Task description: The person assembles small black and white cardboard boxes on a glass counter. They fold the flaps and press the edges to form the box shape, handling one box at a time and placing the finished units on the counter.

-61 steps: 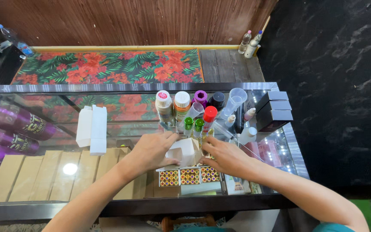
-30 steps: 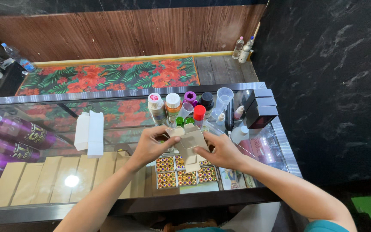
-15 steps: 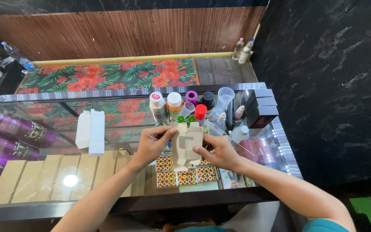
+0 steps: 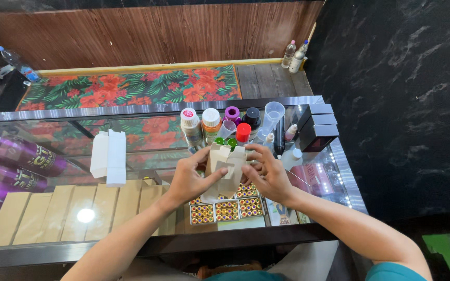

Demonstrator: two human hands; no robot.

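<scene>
Both my hands hold a small tan cardboard box [image 4: 225, 169] upright over the glass counter [image 4: 147, 140]. My left hand [image 4: 189, 179] grips its left side, thumb laid across the front. My right hand [image 4: 266, 171] clasps the right side, fingers at the box's top flaps, which stand partly open. Just behind the box stand several small bottles with coloured caps: white [image 4: 189, 127], orange-labelled [image 4: 211, 125], purple [image 4: 232, 114], red [image 4: 243, 134] and green-capped ones partly hidden by the box.
Two white boxes [image 4: 109, 156] lie on the glass to the left. Black boxes [image 4: 317, 127] are stacked at the right, beside a clear plastic cup [image 4: 273, 113]. Under the glass are purple bottles [image 4: 22, 156], tan boxes [image 4: 69, 211] and trays of small round items [image 4: 227, 211]. A floral mat [image 4: 131, 86] covers the floor beyond.
The box has been lifted from low on the counter and turned upright between my hands. My right hand's fingers have moved to its top flaps.
</scene>
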